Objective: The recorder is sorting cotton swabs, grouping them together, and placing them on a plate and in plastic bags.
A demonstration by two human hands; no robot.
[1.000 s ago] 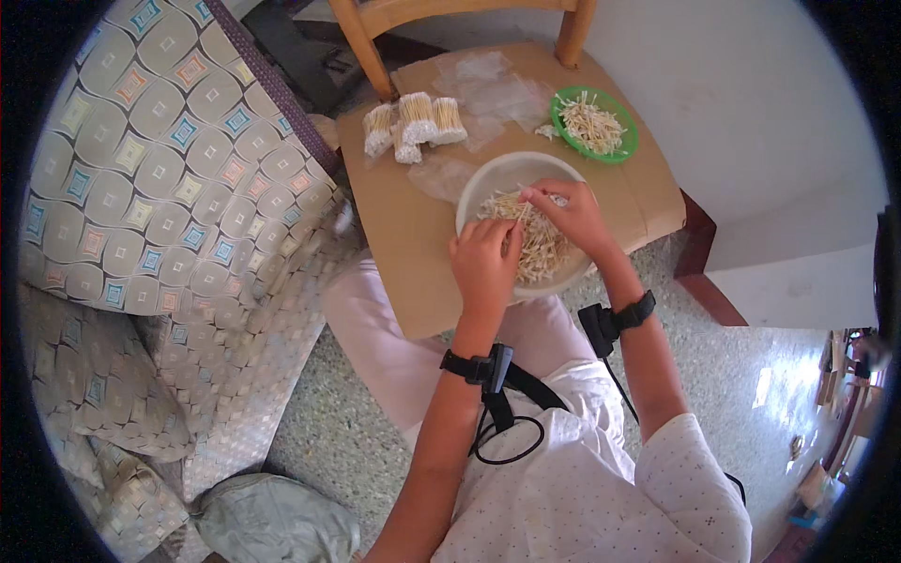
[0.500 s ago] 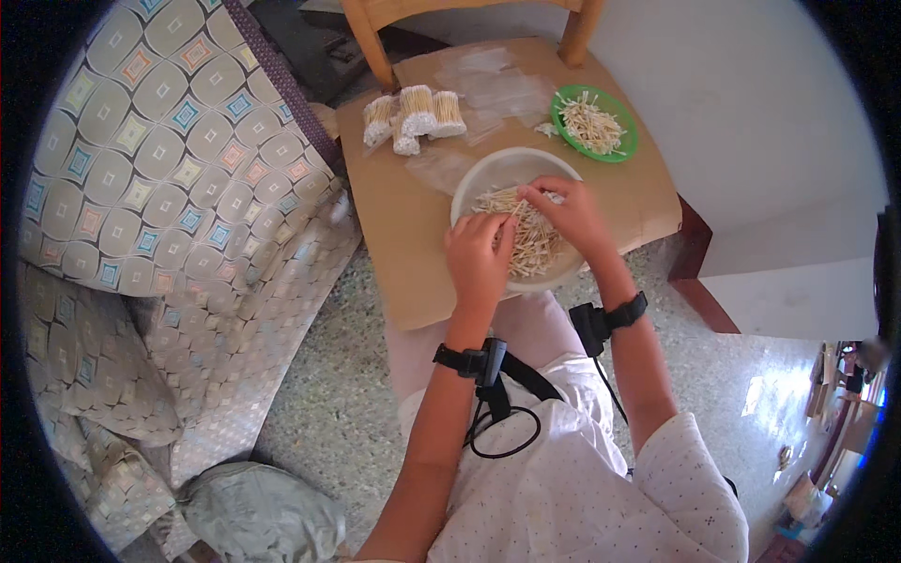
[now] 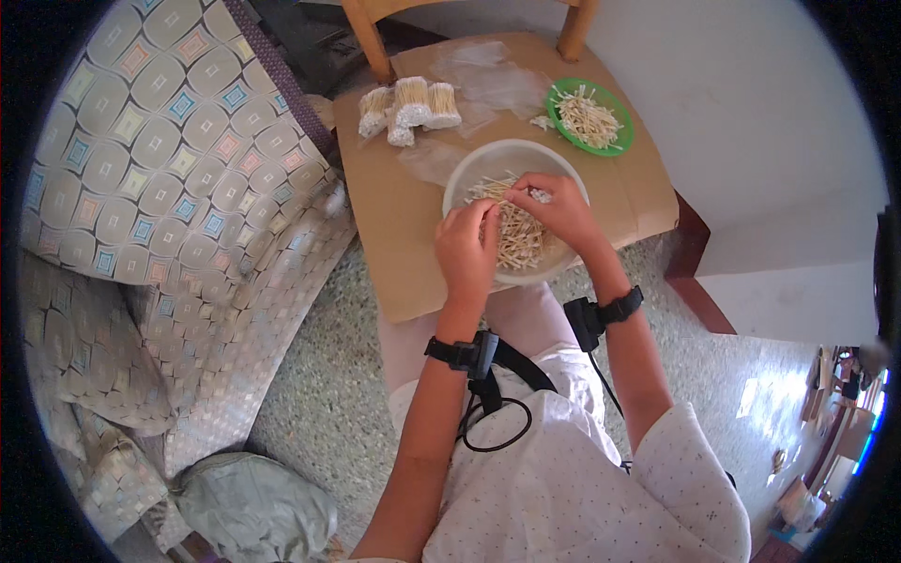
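A white bowl (image 3: 454,178) stands on the cardboard-covered chair seat, with a loose heap of cotton swabs (image 3: 522,242) inside. Over its left side is my left hand (image 3: 464,251), fingers curled and pinched at the ends of some swabs. My right hand (image 3: 563,214) reaches in from the right, its thumb and fingers closed on swabs whose white tips show beneath the fingers. The fingertips of both hands come close together above the heap. How many swabs each one holds is hidden by the fingers.
Bundles of cotton swabs (image 3: 413,101) in clear bags lie at the back left of the cardboard (image 3: 399,211). Flat clear plastic bags (image 3: 483,80) are behind the bowl. A green bowl (image 3: 627,141) of swabs stands back right. Patterned fabric (image 3: 188,141) hangs at left, a wall (image 3: 751,122) at right.
My right hand has shifted slightly left and down, its fingers nearer to my left hand. My left hand stays pinched over the bowl. The whole view has shifted a little.
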